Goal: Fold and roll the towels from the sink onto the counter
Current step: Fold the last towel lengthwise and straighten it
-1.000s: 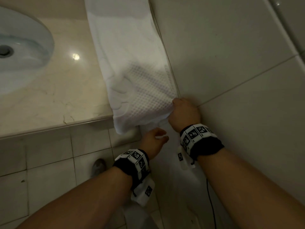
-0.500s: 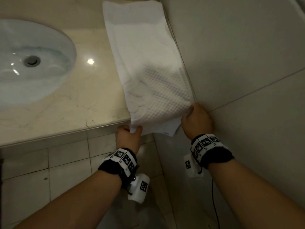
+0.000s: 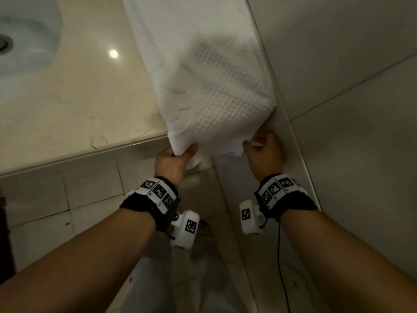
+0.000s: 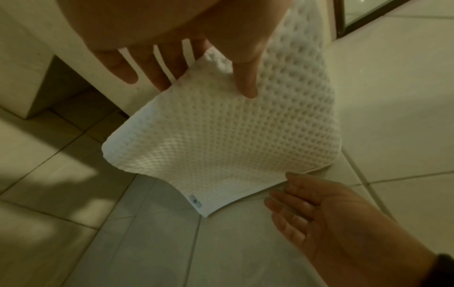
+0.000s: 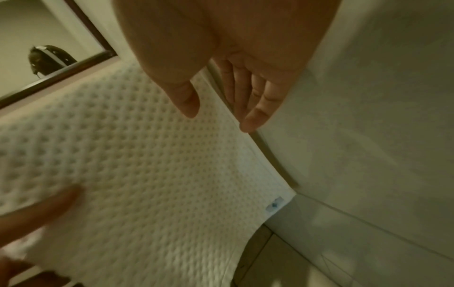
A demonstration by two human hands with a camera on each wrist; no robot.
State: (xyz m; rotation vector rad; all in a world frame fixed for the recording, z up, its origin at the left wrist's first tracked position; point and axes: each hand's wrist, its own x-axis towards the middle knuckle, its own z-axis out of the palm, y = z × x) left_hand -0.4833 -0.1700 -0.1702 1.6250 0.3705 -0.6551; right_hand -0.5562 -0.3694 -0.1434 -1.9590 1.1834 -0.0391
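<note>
Towel [image 3: 203, 91] lies along counter [image 3: 79, 98], its near end overhanging at 6 o'clock. Left hand [image 3: 172, 162] pinches the 7 o'clock corner; right hand [image 3: 265, 152], fingers straight, touches the 5 o'clock edge.

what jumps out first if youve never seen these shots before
A long white towel lies along the right side of the marble counter, against the tiled wall, its waffle-textured end hanging over the front edge. The left hand pinches that end's left corner, while the right hand is at its right corner with the fingers straight. A white sink sits at far left.
</note>
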